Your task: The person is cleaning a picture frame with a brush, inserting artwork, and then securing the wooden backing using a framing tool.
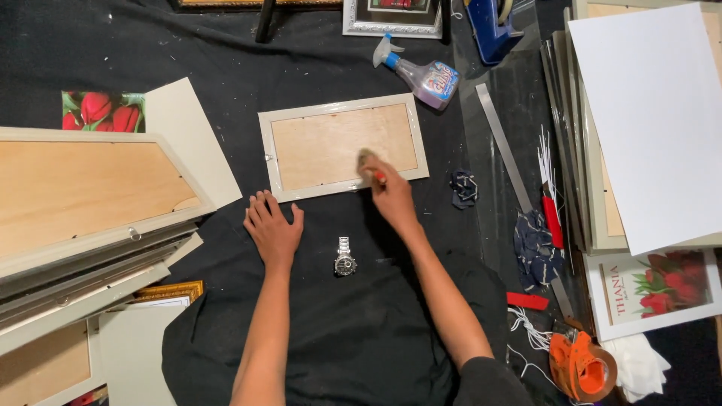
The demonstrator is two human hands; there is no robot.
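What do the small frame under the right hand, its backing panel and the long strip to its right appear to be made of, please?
The small frame looks like glossy cream-painted moulding, wood or plastic; its rim catches light. Its backing panel seems thin unfinished plywood or hardboard: matte tan with faint grain. The long strip looks like brushed metal, flat and grey, probably a ruler. The right hand presses something small against the panel.

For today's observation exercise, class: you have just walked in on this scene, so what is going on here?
A person kneels over a black cloth on the floor. The right hand presses a small tool with a red part against the wooden back of a picture frame lying face down. The left hand rests flat on the cloth beside the frame. A wristwatch lies between the arms, and a spray bottle lies above the frame.
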